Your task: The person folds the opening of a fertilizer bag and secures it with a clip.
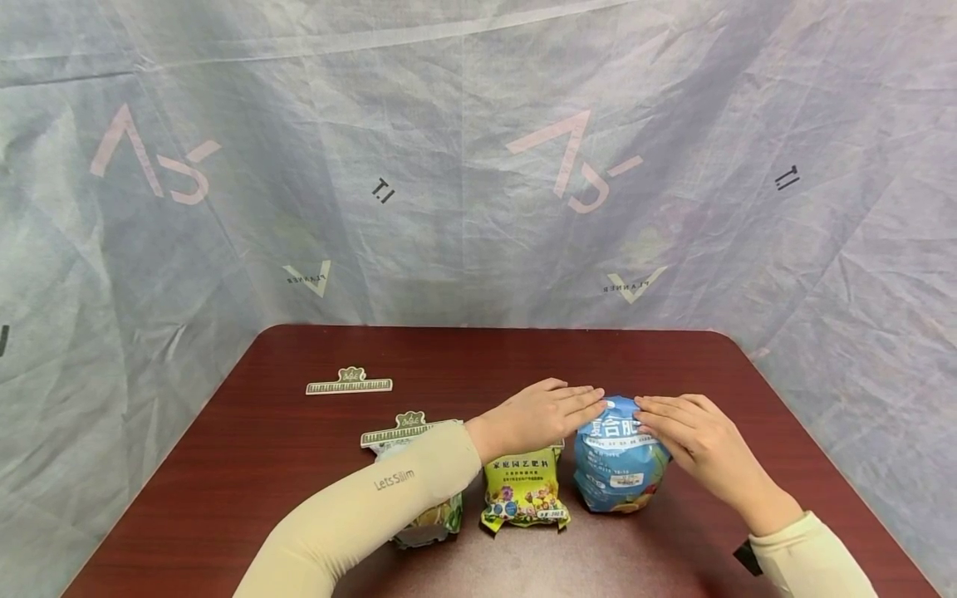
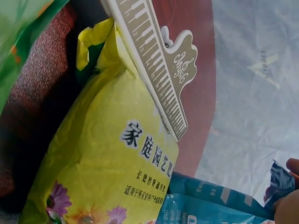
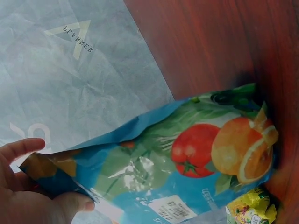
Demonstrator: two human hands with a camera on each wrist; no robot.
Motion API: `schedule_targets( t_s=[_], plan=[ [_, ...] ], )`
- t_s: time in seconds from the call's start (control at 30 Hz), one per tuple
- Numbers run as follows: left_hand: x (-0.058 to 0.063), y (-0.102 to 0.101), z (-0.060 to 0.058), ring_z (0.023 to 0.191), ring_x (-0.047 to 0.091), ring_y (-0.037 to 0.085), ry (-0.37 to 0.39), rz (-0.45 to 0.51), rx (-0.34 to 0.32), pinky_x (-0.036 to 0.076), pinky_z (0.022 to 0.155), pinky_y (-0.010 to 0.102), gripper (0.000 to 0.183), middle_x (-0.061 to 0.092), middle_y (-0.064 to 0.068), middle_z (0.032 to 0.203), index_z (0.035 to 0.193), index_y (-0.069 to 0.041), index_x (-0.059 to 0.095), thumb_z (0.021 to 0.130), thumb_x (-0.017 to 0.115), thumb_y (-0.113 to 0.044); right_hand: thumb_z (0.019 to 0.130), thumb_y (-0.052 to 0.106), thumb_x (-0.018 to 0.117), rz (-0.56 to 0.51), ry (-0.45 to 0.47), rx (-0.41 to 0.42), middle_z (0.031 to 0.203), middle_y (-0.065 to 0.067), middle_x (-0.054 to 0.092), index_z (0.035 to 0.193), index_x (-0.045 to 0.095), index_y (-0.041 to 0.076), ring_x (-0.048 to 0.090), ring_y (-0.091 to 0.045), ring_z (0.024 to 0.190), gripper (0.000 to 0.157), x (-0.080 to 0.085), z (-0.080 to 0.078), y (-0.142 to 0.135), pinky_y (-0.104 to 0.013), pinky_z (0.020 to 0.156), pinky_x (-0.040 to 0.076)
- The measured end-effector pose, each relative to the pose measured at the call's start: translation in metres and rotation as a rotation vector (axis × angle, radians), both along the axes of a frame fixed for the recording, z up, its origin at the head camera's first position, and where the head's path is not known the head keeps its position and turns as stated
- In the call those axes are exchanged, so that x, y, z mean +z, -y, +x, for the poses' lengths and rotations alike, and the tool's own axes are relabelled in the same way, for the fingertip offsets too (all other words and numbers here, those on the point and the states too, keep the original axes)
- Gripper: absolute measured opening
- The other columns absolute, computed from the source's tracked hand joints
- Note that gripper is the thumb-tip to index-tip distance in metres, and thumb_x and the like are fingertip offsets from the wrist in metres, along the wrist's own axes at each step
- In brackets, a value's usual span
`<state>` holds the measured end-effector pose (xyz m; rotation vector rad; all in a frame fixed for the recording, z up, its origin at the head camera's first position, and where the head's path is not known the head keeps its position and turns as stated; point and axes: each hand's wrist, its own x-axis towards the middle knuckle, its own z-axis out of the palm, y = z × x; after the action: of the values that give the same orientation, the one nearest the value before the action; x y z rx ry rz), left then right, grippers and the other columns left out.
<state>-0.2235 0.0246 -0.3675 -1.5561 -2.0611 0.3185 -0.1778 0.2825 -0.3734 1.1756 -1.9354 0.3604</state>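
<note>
A blue fertilizer bag (image 1: 616, 465) with fruit pictures stands upright on the table, right of centre. My left hand (image 1: 542, 415) reaches across and pinches its top left corner; in the left wrist view its fingertips (image 2: 287, 200) hold crumpled blue film. My right hand (image 1: 699, 440) grips the top right corner, with thumb and fingers (image 3: 28, 147) on either side of it in the right wrist view. Left of it stands a yellow fertilizer bag (image 1: 523, 490), its top closed by a piano-patterned clip (image 2: 159, 60). In the head view my left forearm hides most of that clip.
Behind my left forearm, a third bag (image 1: 429, 531), partly hidden, has another piano-patterned clip (image 1: 407, 428) along its top. A loose clip (image 1: 348, 385) lies farther back on the dark red table (image 1: 247, 440). Grey fabric (image 1: 463, 191) hangs around the table's back and sides.
</note>
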Motion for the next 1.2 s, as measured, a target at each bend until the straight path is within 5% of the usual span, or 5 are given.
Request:
schedule_targets(
  t_s=[0.57,0.8,1.2],
  plan=[
    [-0.009,0.0,-0.006,0.123,0.043,0.009,-0.019,0.148,-0.092,0.039,0.091,0.027,0.042,0.048,0.0,0.134,0.133,-0.013,0.049,0.092,0.056,-0.021,0.094,0.025,0.052,-0.083,-0.014,0.078,0.097,-0.016,0.067,0.093,0.07,-0.003,0.061,-0.031,0.085,0.034,-0.002,0.0,0.003,-0.029,0.086,0.037],
    [-0.01,0.0,-0.007,0.121,0.045,0.008,0.042,0.194,-0.111,0.039,0.09,0.026,0.042,0.051,-0.002,0.131,0.13,-0.014,0.053,0.089,0.06,-0.021,0.093,0.025,0.053,-0.103,-0.002,0.096,0.095,-0.016,0.067,0.094,0.07,-0.004,0.061,-0.031,0.085,0.034,-0.001,0.0,0.001,-0.029,0.087,0.038],
    [-0.008,0.004,-0.002,0.122,0.043,0.004,0.082,0.108,-0.08,0.038,0.09,0.024,0.04,0.049,-0.003,0.133,0.132,-0.016,0.05,0.093,0.051,-0.025,0.093,0.025,0.054,-0.098,-0.076,0.074,0.09,-0.011,0.068,0.086,0.071,-0.002,0.061,-0.029,0.078,0.033,0.004,0.004,0.006,-0.031,0.081,0.039]
  ],
)
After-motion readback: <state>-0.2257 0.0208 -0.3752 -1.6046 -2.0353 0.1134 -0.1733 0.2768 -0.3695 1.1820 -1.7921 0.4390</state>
